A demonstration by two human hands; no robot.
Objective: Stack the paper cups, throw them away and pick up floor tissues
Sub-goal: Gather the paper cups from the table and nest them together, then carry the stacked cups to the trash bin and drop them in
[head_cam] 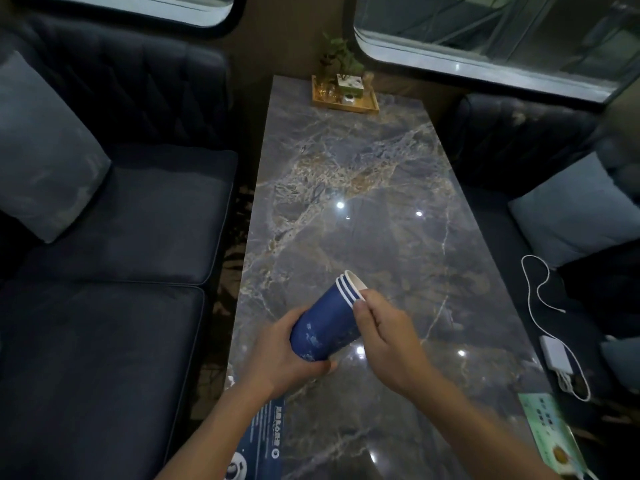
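A stack of blue paper cups (325,323) with white rims is held tilted above the near part of the marble table (363,188), its open end pointing up and to the right. My left hand (287,355) wraps around the bottom of the stack. My right hand (388,334) grips the stack near the rims, with the thumb against the white edges. No floor tissues show in this view.
Dark sofas flank the table, each with a grey cushion (41,150). A wooden tray with a small plant (344,90) stands at the table's far end. A white charger and cable (557,355) lie on the right sofa. Printed cards (263,441) lie at the near table edge.
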